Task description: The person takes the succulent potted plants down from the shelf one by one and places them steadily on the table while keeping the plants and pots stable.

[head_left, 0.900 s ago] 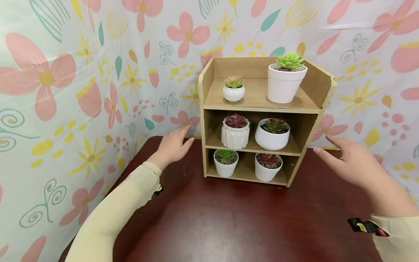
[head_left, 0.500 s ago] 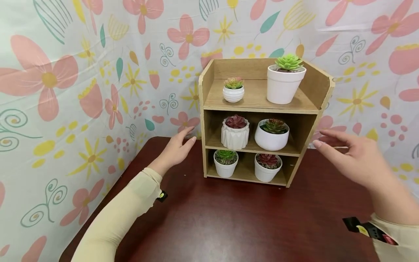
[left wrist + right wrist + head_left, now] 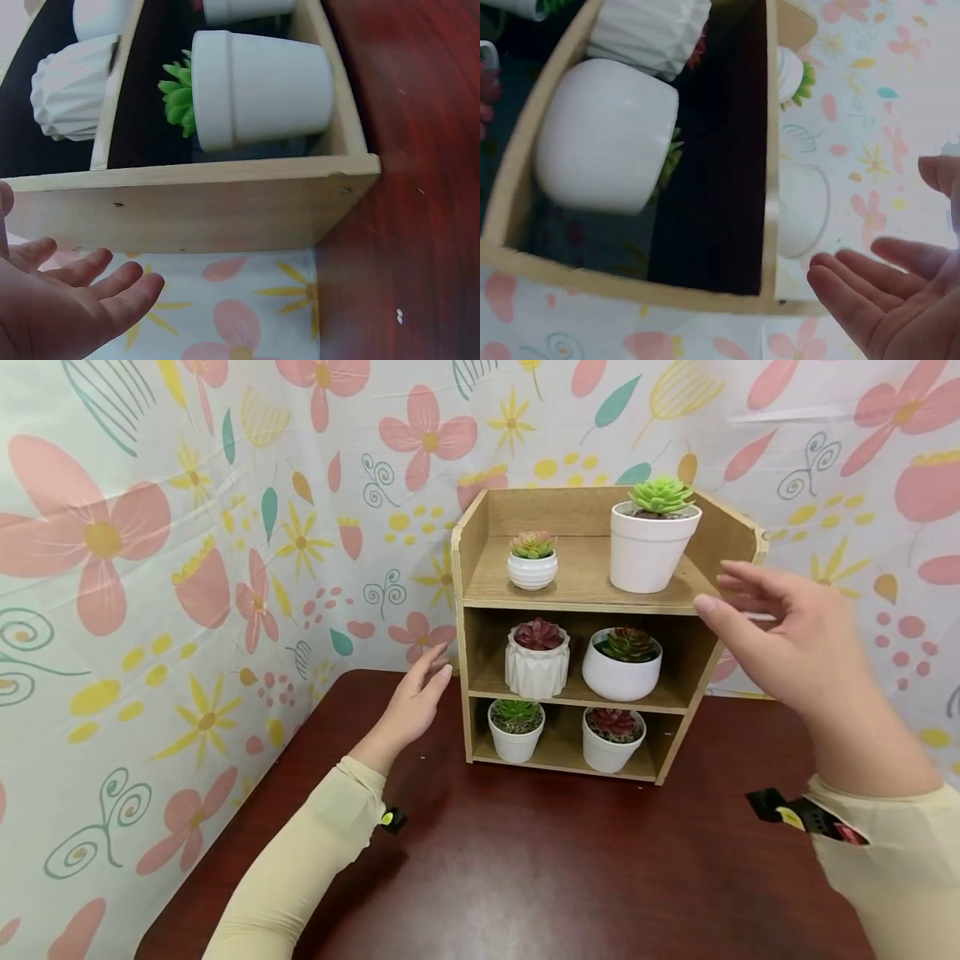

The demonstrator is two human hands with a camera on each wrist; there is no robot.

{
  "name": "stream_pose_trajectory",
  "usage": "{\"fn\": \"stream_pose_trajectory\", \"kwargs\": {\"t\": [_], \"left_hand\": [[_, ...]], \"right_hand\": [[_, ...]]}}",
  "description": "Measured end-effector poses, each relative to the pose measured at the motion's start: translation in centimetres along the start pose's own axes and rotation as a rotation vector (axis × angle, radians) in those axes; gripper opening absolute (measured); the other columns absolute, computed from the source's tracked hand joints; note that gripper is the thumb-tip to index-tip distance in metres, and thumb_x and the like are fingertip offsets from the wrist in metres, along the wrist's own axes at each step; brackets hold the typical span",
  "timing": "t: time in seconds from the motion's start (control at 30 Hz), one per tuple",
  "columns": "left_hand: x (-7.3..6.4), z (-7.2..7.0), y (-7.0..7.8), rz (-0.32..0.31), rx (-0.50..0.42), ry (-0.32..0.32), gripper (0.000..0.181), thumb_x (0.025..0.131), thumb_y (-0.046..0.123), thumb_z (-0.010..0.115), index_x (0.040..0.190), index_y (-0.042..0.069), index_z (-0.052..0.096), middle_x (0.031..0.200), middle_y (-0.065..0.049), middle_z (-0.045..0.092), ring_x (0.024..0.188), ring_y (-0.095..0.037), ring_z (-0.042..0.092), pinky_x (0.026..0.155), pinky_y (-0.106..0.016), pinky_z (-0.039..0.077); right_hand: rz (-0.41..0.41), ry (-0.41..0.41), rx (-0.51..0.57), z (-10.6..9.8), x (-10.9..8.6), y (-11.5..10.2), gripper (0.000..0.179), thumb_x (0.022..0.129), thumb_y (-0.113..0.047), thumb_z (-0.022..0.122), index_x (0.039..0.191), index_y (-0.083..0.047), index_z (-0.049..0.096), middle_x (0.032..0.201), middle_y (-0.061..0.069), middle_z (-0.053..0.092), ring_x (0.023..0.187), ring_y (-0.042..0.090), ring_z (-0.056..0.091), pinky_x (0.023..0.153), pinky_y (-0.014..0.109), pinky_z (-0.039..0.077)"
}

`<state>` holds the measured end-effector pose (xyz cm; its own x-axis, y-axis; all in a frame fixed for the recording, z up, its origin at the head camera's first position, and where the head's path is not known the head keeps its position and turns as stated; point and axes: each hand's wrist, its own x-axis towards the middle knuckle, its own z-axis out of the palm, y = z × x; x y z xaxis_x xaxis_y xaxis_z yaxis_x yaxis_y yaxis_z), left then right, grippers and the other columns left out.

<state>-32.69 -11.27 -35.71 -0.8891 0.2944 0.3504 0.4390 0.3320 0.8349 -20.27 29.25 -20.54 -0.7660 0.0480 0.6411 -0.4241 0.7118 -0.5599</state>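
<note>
A three-tier wooden shelf (image 3: 577,607) holds potted succulents in white pots. My right hand (image 3: 795,635), fingers loosely spread and holding nothing, is raised at the shelf's upper right side. Nearest to it is the tall pot with a bright green succulent (image 3: 651,547) on the top tier; the right wrist view shows the fingertips (image 3: 821,262) close by that pot. My left hand (image 3: 412,702) hovers beside the shelf's left side panel (image 3: 187,210), relaxed and without a thing in it.
A small ribbed pot (image 3: 533,562) shares the top tier. The middle tier carries a faceted pot (image 3: 537,668) and a round bowl pot (image 3: 622,675). Two small pots, one with a green succulent (image 3: 517,735), stand below. The dark red table (image 3: 525,868) meets a floral backdrop (image 3: 360,468).
My right hand has risen from beside the middle tier to the top tier's height and moved a little left. The left hand has shifted slightly, its palm turned more toward the shelf.
</note>
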Motion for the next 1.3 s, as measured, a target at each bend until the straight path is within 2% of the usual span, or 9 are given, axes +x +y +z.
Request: {"fn": "stream_pose_trajectory", "kwargs": {"t": [0.2,0.33,0.43,0.53,0.67,0.83,1.07,1.2,1.3], "left_hand": [[0.4,0.4,0.5,-0.010,-0.068,0.029,0.054,0.111,0.043,0.040,0.162,0.029,0.031,0.157,-0.016,0.045,0.149,-0.031,0.040,0.121,-0.058,0.032],[0.4,0.7,0.9,-0.031,-0.126,0.046,0.053,0.111,0.043,0.040,0.161,0.028,0.034,0.158,-0.015,0.043,0.149,-0.030,0.039,0.121,-0.058,0.033],[0.2,1.0,1.2,-0.048,-0.167,0.050,0.053,0.111,0.043,0.040,0.161,0.028,0.035,0.161,-0.015,0.039,0.151,-0.029,0.036,0.122,-0.058,0.032],[0.1,1.3,1.4,-0.057,-0.183,0.058,0.053,0.110,0.044,0.040,0.161,0.028,0.035,0.162,-0.014,0.038,0.152,-0.028,0.035,0.122,-0.057,0.032],[0.2,1.6,1.5,-0.055,-0.192,0.058,0.055,0.110,0.044,0.040,0.162,0.024,0.034,0.160,-0.012,0.041,0.152,-0.028,0.035,0.123,-0.057,0.030],[0.2,2.0,1.5,-0.068,-0.226,0.045,0.055,0.111,0.043,0.040,0.162,0.023,0.032,0.159,-0.013,0.043,0.152,-0.030,0.036,0.122,-0.060,0.030],[0.1,2.4,1.7,-0.095,-0.236,0.043,0.055,0.110,0.046,0.040,0.162,0.029,0.032,0.159,-0.009,0.044,0.148,-0.030,0.041,0.113,-0.065,0.040],[0.0,2.5,1.7,-0.103,-0.237,0.043,0.057,0.110,0.046,0.041,0.162,0.026,0.031,0.161,-0.011,0.041,0.149,-0.032,0.040,0.114,-0.065,0.039],[0.0,2.7,1.5,-0.111,-0.242,0.038,0.058,0.110,0.045,0.041,0.163,0.024,0.029,0.162,-0.012,0.039,0.151,-0.033,0.038,0.116,-0.065,0.037]], "right_hand": [[0.124,0.057,-0.034,0.9,2.2,-1.2,0.063,0.090,-0.046,0.076,0.146,-0.021,0.060,0.137,0.010,0.069,0.088,-0.028,0.056,0.072,-0.001,0.042],[0.198,0.072,-0.049,1.7,3.4,-1.7,0.075,0.085,-0.052,0.079,0.149,-0.020,0.056,0.138,0.019,0.066,0.098,-0.018,0.065,0.077,0.001,0.047],[0.256,0.067,-0.060,2.2,4.1,-1.9,0.083,0.084,-0.056,0.078,0.154,-0.020,0.050,0.142,0.018,0.064,0.117,0.004,0.070,0.088,0.010,0.053],[0.296,0.053,-0.053,2.7,4.7,-2.0,0.092,0.085,-0.059,0.076,0.159,-0.020,0.039,0.148,0.018,0.059,0.129,0.024,0.065,0.102,0.026,0.054],[0.331,0.036,-0.031,3.3,5.5,-1.8,0.100,0.085,-0.060,0.074,0.163,-0.017,0.029,0.157,0.017,0.048,0.136,0.032,0.058,0.111,0.041,0.049],[0.358,0.052,0.023,4.1,6.3,-1.5,0.104,0.083,-0.058,0.077,0.164,-0.015,0.027,0.165,0.013,0.038,0.143,0.026,0.052,0.116,0.038,0.045],[0.372,0.085,-0.007,4.5,7.3,-1.2,0.108,0.081,-0.061,0.078,0.164,-0.016,0.027,0.162,0.011,0.042,0.141,0.020,0.054,0.116,0.035,0.044],[0.359,0.107,0.015,4.8,7.8,-1.1,0.093,0.078,-0.058,0.082,0.156,-0.024,0.045,0.154,0.007,0.054,0.129,0.007,0.062,0.107,0.022,0.049],[0.348,0.114,0.043,5.1,8.2,-1.1,0.081,0.075,-0.055,0.087,0.145,-0.028,0.058,0.139,-0.001,0.068,0.109,-0.005,0.066,0.092,0.012,0.050]]}}
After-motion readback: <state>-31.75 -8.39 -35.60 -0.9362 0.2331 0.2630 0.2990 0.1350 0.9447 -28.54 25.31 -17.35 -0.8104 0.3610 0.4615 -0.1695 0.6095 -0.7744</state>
